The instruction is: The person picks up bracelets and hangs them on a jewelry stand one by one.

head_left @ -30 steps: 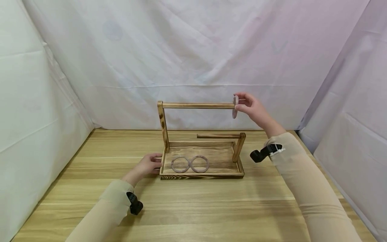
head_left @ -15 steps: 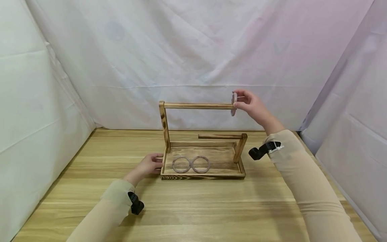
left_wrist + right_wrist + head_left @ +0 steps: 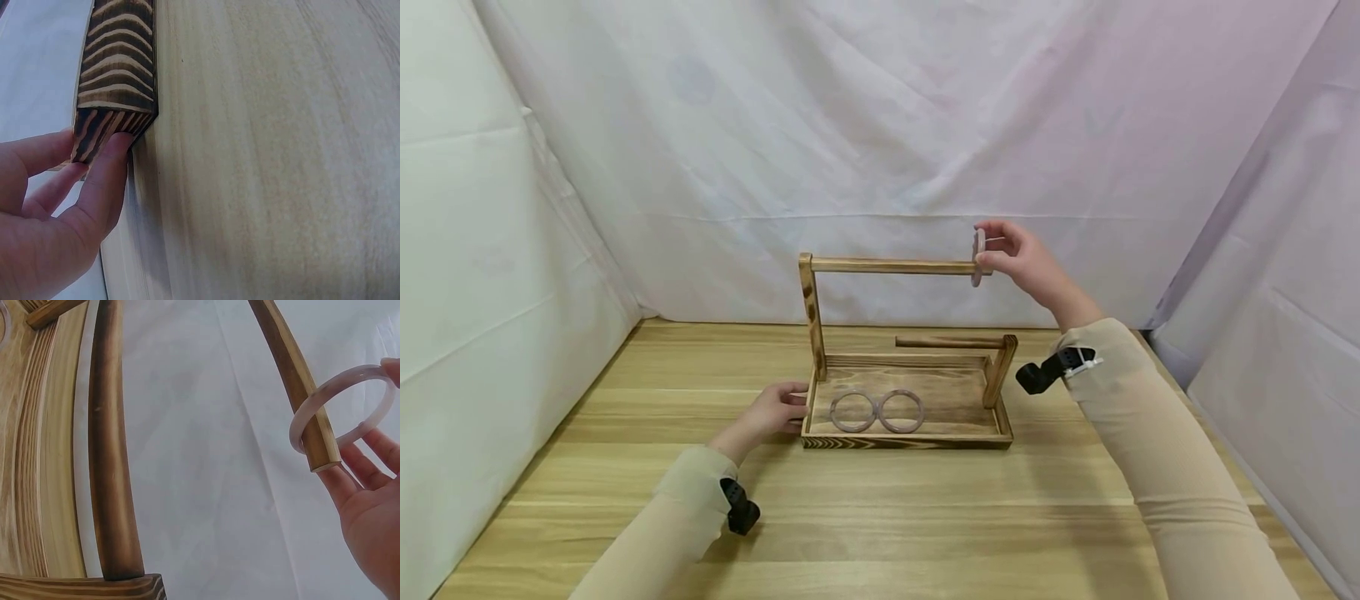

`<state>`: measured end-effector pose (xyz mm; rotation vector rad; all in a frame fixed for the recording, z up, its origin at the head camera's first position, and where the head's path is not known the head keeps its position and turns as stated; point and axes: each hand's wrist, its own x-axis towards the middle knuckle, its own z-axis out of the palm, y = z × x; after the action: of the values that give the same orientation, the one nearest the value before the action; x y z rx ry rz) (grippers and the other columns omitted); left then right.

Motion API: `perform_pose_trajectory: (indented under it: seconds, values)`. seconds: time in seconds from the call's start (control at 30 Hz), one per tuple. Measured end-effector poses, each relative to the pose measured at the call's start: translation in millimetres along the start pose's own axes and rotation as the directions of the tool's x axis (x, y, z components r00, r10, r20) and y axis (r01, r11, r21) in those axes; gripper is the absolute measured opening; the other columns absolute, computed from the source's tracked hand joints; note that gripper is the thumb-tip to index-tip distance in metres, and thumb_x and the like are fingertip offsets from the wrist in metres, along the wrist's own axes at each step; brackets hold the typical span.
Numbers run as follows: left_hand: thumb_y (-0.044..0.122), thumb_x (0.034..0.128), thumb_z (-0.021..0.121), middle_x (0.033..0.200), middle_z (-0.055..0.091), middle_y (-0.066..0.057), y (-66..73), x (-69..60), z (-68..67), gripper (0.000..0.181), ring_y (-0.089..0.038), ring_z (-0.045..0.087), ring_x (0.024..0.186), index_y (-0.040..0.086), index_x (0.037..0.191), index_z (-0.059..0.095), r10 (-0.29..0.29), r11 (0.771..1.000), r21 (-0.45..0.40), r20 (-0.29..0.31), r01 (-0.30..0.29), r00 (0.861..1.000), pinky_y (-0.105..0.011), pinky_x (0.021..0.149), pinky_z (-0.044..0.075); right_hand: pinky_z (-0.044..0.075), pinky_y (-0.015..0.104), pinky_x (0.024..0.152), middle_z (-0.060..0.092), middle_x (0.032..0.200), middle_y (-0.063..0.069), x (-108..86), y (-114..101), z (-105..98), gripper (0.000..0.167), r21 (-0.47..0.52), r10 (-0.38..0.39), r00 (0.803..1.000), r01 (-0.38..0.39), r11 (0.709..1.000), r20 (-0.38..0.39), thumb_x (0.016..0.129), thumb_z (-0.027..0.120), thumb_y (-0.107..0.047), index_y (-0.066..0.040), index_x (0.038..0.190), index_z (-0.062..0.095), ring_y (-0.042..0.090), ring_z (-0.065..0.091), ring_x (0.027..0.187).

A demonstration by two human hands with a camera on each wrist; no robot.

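My right hand [image 3: 1026, 267] pinches a pale lilac bangle [image 3: 312, 403] at the free right end of the upper bar [image 3: 895, 267] of a wooden bangle stand [image 3: 910, 444]. In the right wrist view the bangle encircles the bar, whose tip pokes through it. Two more bangles, a left one [image 3: 832, 414] and a right one [image 3: 922, 412], lie side by side in the stand's tray. My left hand [image 3: 772, 408] holds the tray's left end. Thumb and fingers grip the end wall [image 3: 94, 134] in the left wrist view.
A shorter lower bar [image 3: 951, 342] juts left from the right post [image 3: 1001, 375] of the stand. The upper bar joins the tall left post [image 3: 812, 317]. Wood-grain table [image 3: 865, 533] lies below; white cloth [image 3: 880, 108] hangs behind and at both sides.
My right hand has moved slightly left, taking the bangle from the bar's end onto it, so the tip now shows beyond. The left hand keeps its hold; the view has shifted a little.
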<state>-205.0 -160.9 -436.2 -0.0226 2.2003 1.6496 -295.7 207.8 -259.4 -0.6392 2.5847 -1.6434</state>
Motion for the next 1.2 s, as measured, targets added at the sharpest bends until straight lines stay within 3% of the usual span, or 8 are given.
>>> perform_pose_trajectory:
  seconds: [0.2,0.37,0.53,0.67,0.93,1.2]
  values:
    - [-0.002,0.0927,0.05,0.125,0.05,-0.034,1.2,-1.5,1.0,0.049,-0.032,0.062,0.101,-0.01,0.138,0.035,-0.005,1.0,-0.004,-0.005,0.005,1.0,-0.044,0.082,0.056,0.043,0.03,0.091,0.045,0.126,0.015,2.7,-2.7,0.3,0.049,-0.024,-0.017,1.0,0.018,1.0,0.013,0.091,0.057,-0.013,-0.006,0.136,0.041,0.021,0.046,0.118]
    - [0.003,0.0898,0.059,0.116,0.056,-0.029,-3.6,-0.2,-2.4,0.051,-0.027,0.065,0.094,-0.009,0.136,0.04,0.044,0.998,-0.036,0.028,-0.043,0.999,-0.042,0.078,0.057,0.044,0.019,0.084,0.045,0.126,0.016,5.5,-3.8,0.0,0.049,-0.015,-0.029,0.999,0.029,0.999,0.021,0.09,0.059,-0.011,-0.005,0.135,0.042,0.024,0.047,0.119]
    - [0.003,0.0905,0.058,0.119,0.053,-0.031,-2.1,-0.1,-2.1,0.052,-0.032,0.063,0.098,-0.008,0.137,0.038,0.038,0.999,-0.027,0.027,-0.037,0.999,-0.043,0.079,0.056,0.045,0.019,0.084,0.047,0.124,0.015,6.8,-6.3,0.1,0.05,-0.017,-0.028,0.999,0.028,0.999,0.03,0.089,0.06,-0.01,-0.005,0.136,0.043,0.026,0.047,0.12]
    - [-0.002,0.0923,0.051,0.125,0.048,-0.035,3.0,-2.2,2.1,0.051,-0.037,0.06,0.104,-0.011,0.139,0.034,-0.001,1.0,-0.003,-0.003,0.001,1.0,-0.045,0.081,0.055,0.044,0.02,0.085,0.047,0.123,0.013,7.0,-9.3,0.6,0.049,-0.035,-0.017,0.999,0.018,0.999,0.042,0.09,0.059,-0.011,-0.005,0.136,0.042,0.024,0.047,0.12]
    - [-0.003,0.0923,0.051,0.124,0.05,-0.034,0.8,0.7,3.5,0.049,-0.031,0.062,0.1,-0.011,0.138,0.035,-0.004,1.0,0.002,-0.01,0.004,1.0,-0.044,0.081,0.056,0.042,0.023,0.089,0.048,0.125,0.016,9.9,-14.8,2.5,0.05,-0.079,-0.011,0.998,0.016,0.997,0.069,0.09,0.06,-0.01,-0.004,0.136,0.042,0.027,0.046,0.123]
    - [-0.002,0.0926,0.05,0.125,0.05,-0.035,0.1,1.3,3.5,0.049,-0.034,0.062,0.102,-0.012,0.138,0.034,0.008,1.0,0.009,0.001,-0.008,1.0,-0.045,0.082,0.055,0.043,0.028,0.093,0.051,0.124,0.014,12.4,-19.7,5.1,0.051,-0.098,0.004,0.995,0.005,0.995,0.1,0.089,0.061,-0.012,-0.003,0.135,0.041,0.022,0.048,0.118]
